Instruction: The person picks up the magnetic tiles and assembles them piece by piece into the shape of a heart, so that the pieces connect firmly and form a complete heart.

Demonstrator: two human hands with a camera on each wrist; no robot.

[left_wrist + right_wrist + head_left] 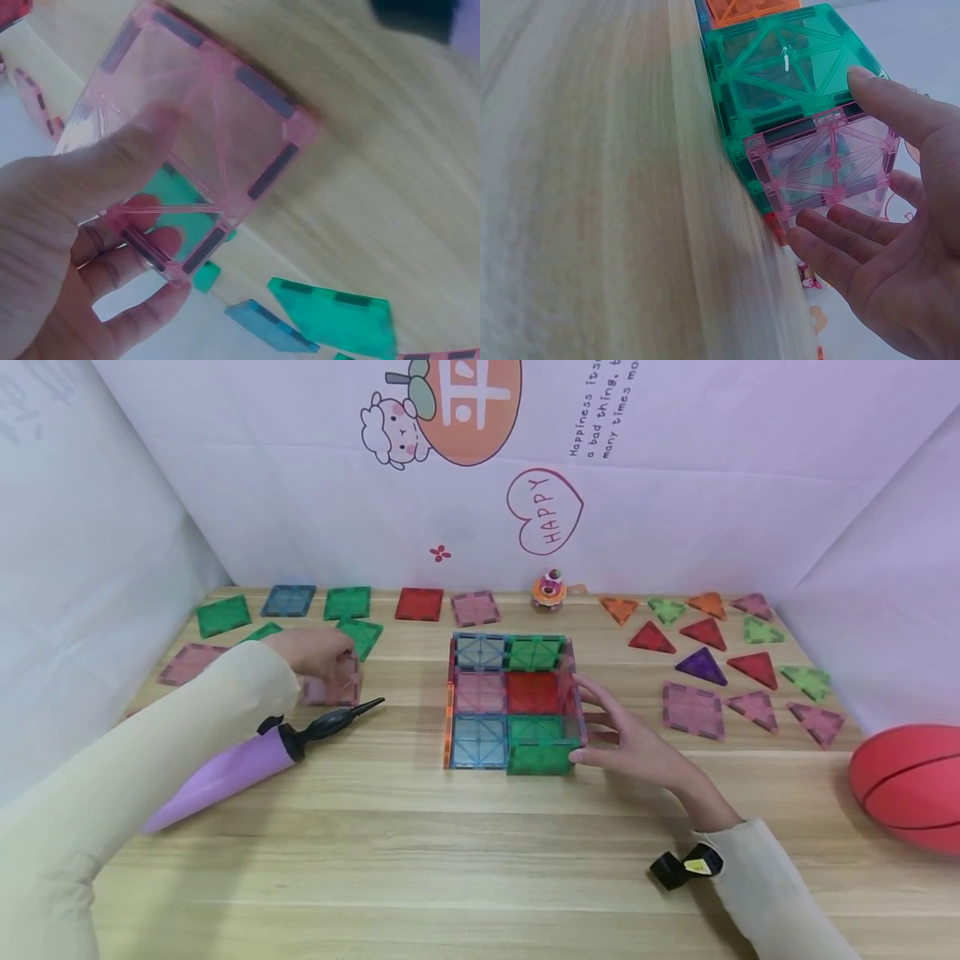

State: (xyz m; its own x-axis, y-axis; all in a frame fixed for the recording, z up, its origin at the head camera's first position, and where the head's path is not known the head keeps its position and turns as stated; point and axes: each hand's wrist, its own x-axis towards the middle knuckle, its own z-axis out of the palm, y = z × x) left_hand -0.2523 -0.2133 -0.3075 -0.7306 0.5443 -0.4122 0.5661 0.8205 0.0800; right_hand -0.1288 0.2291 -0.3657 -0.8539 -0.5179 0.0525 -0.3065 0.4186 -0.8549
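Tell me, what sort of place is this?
Likely a play area, perhaps staged: coloured see-through tiles spread over a wooden table, a red ball, and a cartoon-printed backdrop reading HAPPY.

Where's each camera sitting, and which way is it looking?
Head: worn on the person's head, looking forward and down at the table and tile structure; left hand, right hand and sleeves show.
Left wrist: on that wrist, looking at the left hand pinching a see-through pink square; just that hand shows.
Right wrist: on that wrist, looking at the right hand beside the structure's green tile; just that hand shows.
Shared: head and right-wrist views both show the tile structure.
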